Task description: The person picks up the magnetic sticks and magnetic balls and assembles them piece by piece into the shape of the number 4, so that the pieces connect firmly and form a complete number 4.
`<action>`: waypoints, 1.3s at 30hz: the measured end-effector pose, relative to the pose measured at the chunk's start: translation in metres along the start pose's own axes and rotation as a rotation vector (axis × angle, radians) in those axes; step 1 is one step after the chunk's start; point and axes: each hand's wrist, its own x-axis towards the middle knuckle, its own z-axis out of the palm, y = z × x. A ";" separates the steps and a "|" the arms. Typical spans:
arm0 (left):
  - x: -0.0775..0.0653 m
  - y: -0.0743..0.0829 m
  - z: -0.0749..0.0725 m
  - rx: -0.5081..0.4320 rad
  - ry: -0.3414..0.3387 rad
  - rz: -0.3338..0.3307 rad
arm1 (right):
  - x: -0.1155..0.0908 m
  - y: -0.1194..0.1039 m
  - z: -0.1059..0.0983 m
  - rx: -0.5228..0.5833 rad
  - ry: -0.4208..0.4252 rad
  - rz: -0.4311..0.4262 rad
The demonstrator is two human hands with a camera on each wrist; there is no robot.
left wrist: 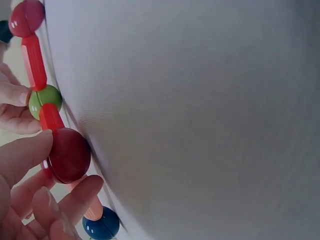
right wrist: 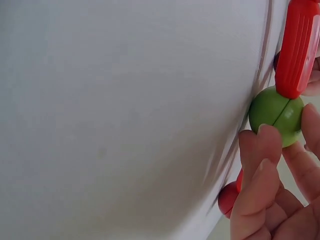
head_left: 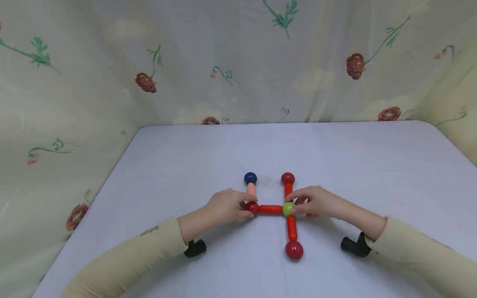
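A figure of joined balls and rods lies on the table. My left hand (head_left: 226,205) grips the dark red ball (left wrist: 70,156) at its left corner, thumb and fingers around it. From that ball a peach rod (head_left: 251,188) runs back to a blue ball (head_left: 250,178), and a red rod (head_left: 271,210) leads right to a green ball (right wrist: 276,114). My right hand (head_left: 314,202) pinches the green ball. Two more red rods leave the green ball, one to a far red ball (head_left: 288,178), one toward me to a near red ball (head_left: 294,250).
The white-covered table (head_left: 179,157) reaches back to a hanging flowered cloth (head_left: 238,62), which also encloses both sides. Black wrist mounts (head_left: 195,248) sit beneath both forearms, close to the tabletop.
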 end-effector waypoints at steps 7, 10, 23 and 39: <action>0.000 -0.001 0.002 -0.028 0.016 0.011 | 0.004 0.002 -0.002 -0.032 -0.017 -0.013; 0.000 -0.002 0.001 -0.031 0.024 0.011 | 0.005 0.002 -0.003 -0.033 -0.019 -0.011; 0.000 -0.005 -0.001 -0.025 0.012 -0.016 | 0.011 -0.002 -0.004 -0.044 -0.041 0.004; 0.001 -0.009 -0.015 -0.013 -0.001 -0.057 | 0.005 -0.002 -0.017 -0.068 -0.019 -0.023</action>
